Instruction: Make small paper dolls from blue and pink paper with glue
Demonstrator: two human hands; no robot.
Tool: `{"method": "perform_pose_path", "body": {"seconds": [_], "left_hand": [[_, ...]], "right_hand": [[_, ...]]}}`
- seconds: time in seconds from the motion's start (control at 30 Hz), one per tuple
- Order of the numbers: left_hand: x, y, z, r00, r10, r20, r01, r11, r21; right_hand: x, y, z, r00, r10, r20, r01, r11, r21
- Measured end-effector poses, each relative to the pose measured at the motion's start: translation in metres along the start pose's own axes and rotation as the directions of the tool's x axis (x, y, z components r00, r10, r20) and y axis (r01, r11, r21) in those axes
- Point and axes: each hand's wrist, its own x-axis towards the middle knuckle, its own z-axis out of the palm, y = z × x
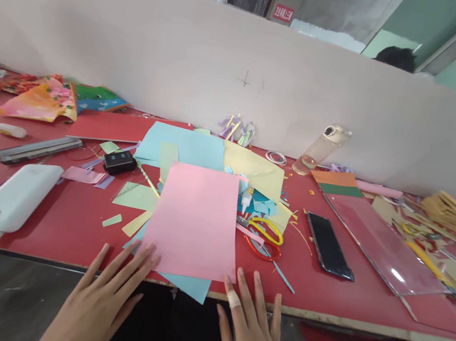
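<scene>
A pink sheet of paper (196,221) lies flat near the table's front edge. My left hand (110,285) has its fingers spread, the fingertips resting on the sheet's lower left corner. At the lower right corner, the fingers of my right hand (252,322) are apart, and one fingertip touches the paper; a white wrap circles one finger. Beneath the pink sheet, a blue piece of paper (193,288) juts over the table edge. Just right of the sheet are scissors (268,231) with yellow and red handles, partly covered, and a small glue bottle (246,199).
A white power bank (13,200) with a cable is at left, near a grey stapler-like bar (40,150) and a small black box (120,162). Rightward lie a phone (329,244) and a clear plastic sleeve (387,240). A water bottle (319,151) leans against the white partition (186,57).
</scene>
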Motion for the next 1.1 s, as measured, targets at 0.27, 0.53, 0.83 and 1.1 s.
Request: {"method": "perform_pose_path", "body": {"seconds": [0.27, 0.53, 0.83, 1.1], "left_hand": [[0.003, 0.011, 0.005, 0.996, 0.038, -0.081, -0.043, 0.997, -0.058], [0.029, 0.059, 0.002, 0.986, 0.129, -0.103, -0.144, 0.978, -0.150], [-0.009, 0.011, -0.008, 1.000, 0.019, -0.009, -0.019, 0.999, -0.049], [-0.019, -0.003, 0.000, 1.000, 0.019, -0.019, -0.021, 0.996, -0.083]], "right_hand": [[0.015, -0.025, -0.002, 0.998, -0.020, -0.067, 0.022, 0.999, 0.029], [0.029, -0.033, -0.004, 0.981, -0.194, 0.032, 0.191, 0.979, 0.069], [0.013, 0.006, -0.018, 0.989, -0.138, 0.049, 0.138, 0.990, 0.002], [0.007, 0.010, -0.008, 0.989, -0.148, -0.019, 0.149, 0.988, 0.041]]}}
